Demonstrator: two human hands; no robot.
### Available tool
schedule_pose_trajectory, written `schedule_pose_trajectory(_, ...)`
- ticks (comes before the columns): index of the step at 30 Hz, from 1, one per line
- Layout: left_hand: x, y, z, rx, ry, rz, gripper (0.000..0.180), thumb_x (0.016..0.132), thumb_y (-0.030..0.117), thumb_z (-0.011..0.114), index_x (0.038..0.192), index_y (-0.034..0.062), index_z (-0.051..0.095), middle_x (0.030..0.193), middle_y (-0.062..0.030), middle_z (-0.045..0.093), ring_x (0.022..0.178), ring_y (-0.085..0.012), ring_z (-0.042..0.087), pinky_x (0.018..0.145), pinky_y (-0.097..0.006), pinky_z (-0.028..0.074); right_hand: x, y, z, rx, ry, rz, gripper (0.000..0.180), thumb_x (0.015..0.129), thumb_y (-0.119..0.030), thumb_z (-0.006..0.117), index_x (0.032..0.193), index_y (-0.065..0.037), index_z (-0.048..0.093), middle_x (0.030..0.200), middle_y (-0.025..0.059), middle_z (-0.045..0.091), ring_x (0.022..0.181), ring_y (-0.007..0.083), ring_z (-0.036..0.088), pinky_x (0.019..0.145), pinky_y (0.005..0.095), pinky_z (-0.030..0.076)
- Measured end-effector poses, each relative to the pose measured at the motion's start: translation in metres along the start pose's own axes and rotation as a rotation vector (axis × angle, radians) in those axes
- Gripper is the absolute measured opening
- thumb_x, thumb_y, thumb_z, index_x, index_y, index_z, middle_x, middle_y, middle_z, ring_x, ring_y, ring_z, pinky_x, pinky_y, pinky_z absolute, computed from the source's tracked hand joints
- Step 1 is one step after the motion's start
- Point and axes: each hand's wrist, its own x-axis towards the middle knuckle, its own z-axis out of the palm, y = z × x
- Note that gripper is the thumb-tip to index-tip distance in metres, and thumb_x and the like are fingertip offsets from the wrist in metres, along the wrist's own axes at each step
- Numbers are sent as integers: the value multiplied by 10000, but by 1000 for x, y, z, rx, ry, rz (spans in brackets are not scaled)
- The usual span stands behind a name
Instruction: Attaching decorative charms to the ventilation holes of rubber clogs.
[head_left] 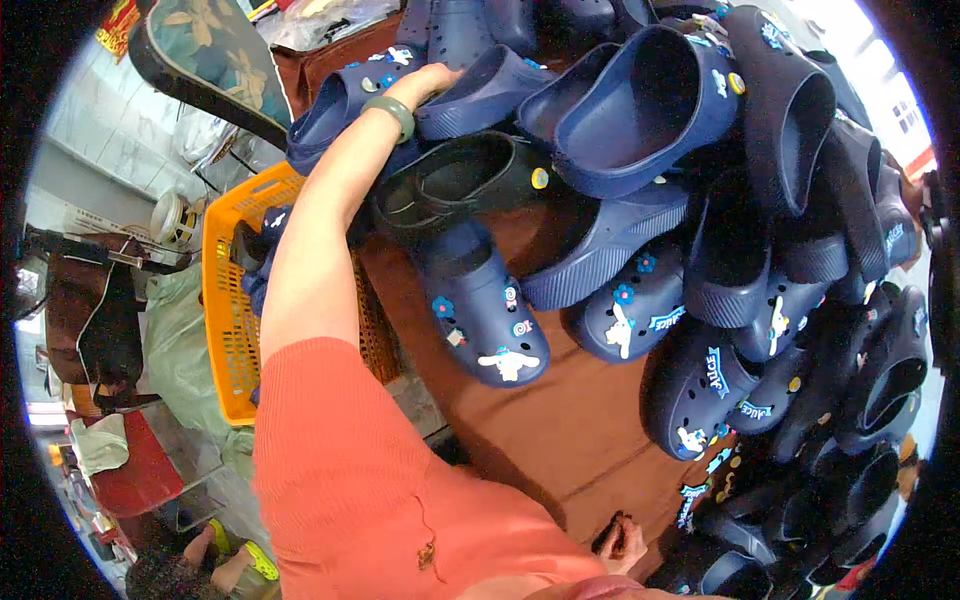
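While the left hand (425, 80) reaches into the heap of navy clogs (640, 110), its fingers seem curled on one clog (350, 95); the right hand's (625, 540) grip stays unclear.

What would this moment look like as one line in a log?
left hand: reaching onto navy clog | right hand: not in view | pile of navy clogs on brown table | orange basket beside table

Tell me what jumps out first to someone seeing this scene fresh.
A heap of navy blue clogs, many studded with cartoon charms, fills the top and right over a brown table. The person's left hand, wrist in a green bangle, reaches to a clog at the top of the pile. An orange plastic basket sits at left.
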Motion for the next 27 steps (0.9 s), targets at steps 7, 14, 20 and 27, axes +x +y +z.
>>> schedule_pose_trajectory(7,26,-28,9,-597,-197,211,743,740,318,765,1260,-126,474,1194,-168,627,864,-213,671,802,-329,525,2,2,-3,-56,-7,-77,97,811,-9,610,902,-36,628,748,154,600,625,316,597,589,378,483)
schedule_pose_trajectory(14,-15,-1,-5,-1494,321,-61,542,593,93,804,1064,-47,574,1038,-167,633,894,-317,651,777,-508,540,5,-10,-5,-107,12,-113,110,799,4,604,900,-35,618,771,168,610,647,346,604,597,392,488)
schedule_pose_trajectory(20,-67,-17,-62,-1640,474,297,431,633,113,761,1029,15,623,1030,-137,637,926,-300,625,810,-519,502,2,14,-7,-60,-83,-110,147,804,-45,623,946,-69,649,796,150,619,648,328,611,554,392,482)
schedule_pose_trajectory(27,-174,-48,-169,-1684,245,766,586,695,101,707,1242,15,515,1201,-138,596,1144,-332,552,1000,-534,425,2,13,-9,-13,-40,-159,181,804,-63,647,984,-72,641,823,128,634,667,306,623,564,377,496)
